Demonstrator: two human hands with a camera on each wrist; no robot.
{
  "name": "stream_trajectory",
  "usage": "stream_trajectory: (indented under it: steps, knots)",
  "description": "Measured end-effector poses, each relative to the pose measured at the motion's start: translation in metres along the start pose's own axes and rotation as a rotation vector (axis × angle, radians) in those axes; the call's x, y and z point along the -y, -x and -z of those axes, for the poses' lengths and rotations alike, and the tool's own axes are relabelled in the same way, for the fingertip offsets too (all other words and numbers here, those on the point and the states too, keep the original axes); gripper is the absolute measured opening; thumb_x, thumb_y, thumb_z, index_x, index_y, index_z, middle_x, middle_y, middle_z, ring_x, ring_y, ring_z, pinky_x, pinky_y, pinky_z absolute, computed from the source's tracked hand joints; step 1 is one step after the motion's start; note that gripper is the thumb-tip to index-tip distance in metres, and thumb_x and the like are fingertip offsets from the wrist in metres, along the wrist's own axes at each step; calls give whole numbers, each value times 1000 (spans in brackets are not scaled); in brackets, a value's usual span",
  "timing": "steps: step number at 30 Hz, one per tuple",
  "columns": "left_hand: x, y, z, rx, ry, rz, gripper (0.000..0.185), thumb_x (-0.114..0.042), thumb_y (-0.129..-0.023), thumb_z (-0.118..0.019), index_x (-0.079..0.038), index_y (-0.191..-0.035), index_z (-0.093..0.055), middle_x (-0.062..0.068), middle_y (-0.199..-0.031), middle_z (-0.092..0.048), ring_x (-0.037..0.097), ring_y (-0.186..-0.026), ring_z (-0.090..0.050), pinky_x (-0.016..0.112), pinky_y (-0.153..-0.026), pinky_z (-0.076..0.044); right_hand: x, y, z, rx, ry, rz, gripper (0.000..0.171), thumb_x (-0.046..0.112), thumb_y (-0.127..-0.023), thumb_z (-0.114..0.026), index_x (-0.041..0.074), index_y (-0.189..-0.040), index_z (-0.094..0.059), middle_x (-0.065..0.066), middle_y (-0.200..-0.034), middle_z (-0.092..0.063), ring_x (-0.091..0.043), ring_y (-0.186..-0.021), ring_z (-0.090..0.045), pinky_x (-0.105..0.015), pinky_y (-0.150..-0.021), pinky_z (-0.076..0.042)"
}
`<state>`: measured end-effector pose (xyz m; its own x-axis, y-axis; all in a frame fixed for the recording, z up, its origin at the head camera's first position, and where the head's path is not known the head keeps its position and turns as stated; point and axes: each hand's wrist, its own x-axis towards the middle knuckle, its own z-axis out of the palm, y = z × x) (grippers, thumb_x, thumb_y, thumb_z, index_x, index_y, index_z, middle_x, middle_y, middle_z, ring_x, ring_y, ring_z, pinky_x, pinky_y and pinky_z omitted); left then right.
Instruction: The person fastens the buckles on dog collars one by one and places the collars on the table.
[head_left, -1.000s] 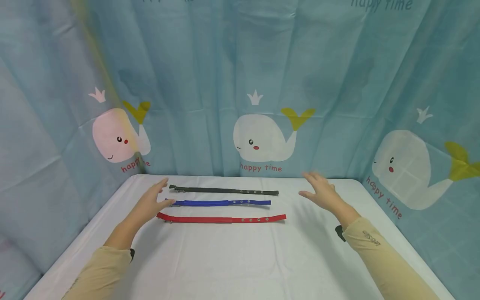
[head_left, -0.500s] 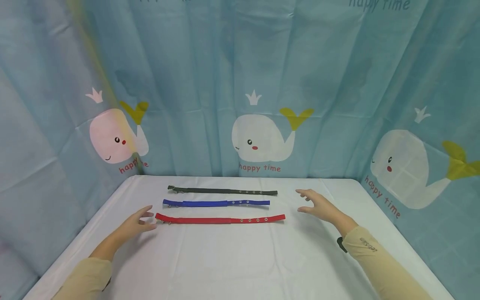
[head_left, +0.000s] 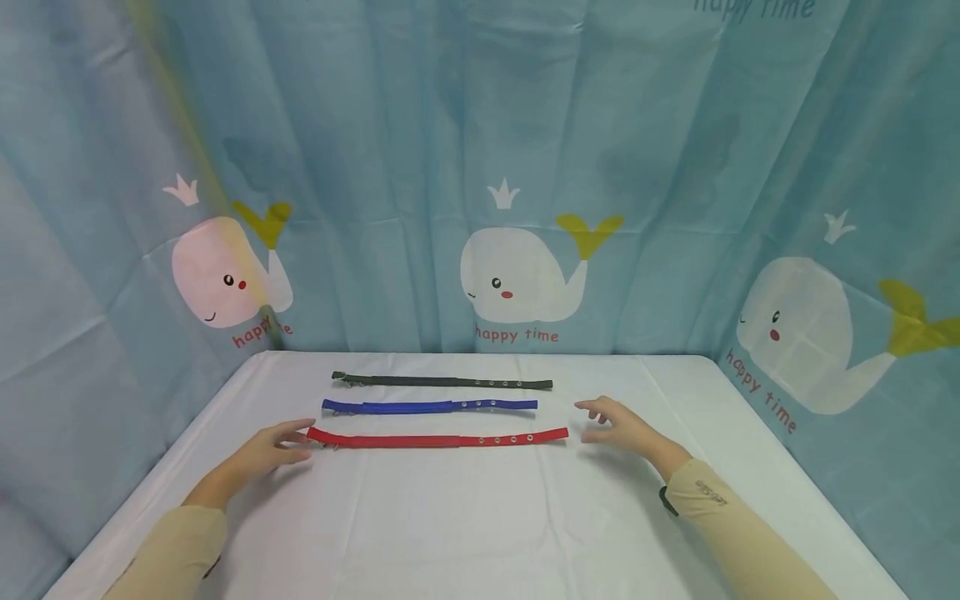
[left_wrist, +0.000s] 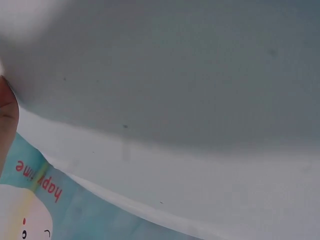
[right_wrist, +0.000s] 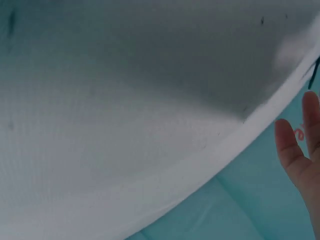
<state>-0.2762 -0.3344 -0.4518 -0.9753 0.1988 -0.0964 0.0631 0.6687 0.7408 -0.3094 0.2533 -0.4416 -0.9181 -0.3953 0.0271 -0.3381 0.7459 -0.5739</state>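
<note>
Three collars with metal eyelets and buckle ends lie side by side in the head view: a dark green collar (head_left: 420, 381) at the back, a blue collar (head_left: 405, 407) in the middle, a red collar (head_left: 405, 442) in front. My left hand (head_left: 262, 452) is at the red collar's buckle end, fingertips right beside it, fingers relaxed. Off the eyelet end of the same collar, a short gap away, my right hand (head_left: 618, 427) hovers with loosely bent fingers and holds nothing. The wrist views catch only fingers (left_wrist: 7, 117) at the left edge and fingers (right_wrist: 292, 152) at the right edge.
A white cloth (head_left: 450, 533) covers the table under the collars. Behind it and along both sides hangs a light blue curtain (head_left: 375, 275) printed with whales, close to the table's back edge.
My left hand has come down and toward me from the green and blue collars to the red one's buckle end. The right hand has lowered and moved left toward its other end.
</note>
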Motion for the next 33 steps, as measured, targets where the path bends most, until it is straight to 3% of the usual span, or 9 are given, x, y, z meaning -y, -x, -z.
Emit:
stream_trajectory:
  steps: [5, 12, 25, 33]
  knots:
    - [-3, -3, -2, -6, -40, -14, 61, -15, -89, -71, 8, -139, -43, 30, -119, -57, 49, -110, -52, 60, -89, -45, 3, -7, -12, 47, 32, -55, 56, 20, -82, -79, 7, -132, -57, -4, -105, -56, -24, -99, -54, -45, -88, -48]
    - [-5, -10, -6, -6, -67, 27, 61, -16, -88, -72, 7, -138, -44, 28, -116, -59, 48, -112, -51, 59, -88, -46, 7, -12, -19, 70, 19, -47, 55, 23, -82, -79, 9, -131, -59, -1, -104, -57, -20, -96, -54, -43, -87, -48]
    - [-3, -18, -8, -8, -52, 121, 58, -25, -89, -71, 1, -136, -50, 34, -129, -49, 49, -116, -44, 60, -90, -43, 7, -21, -22, 71, -7, -12, 47, 17, -80, -80, 5, -122, -64, 0, -92, -57, -17, -83, -51, -32, -71, -47]
    - [0, -20, -9, -26, -11, 191, 58, -32, -87, -74, -2, -133, -55, 26, -119, -54, 32, -98, -52, 46, -80, -48, 7, -26, -25, 75, -38, -50, 35, 16, -78, -81, 10, -112, -72, 2, -88, -57, -16, -82, -52, -29, -66, -48]
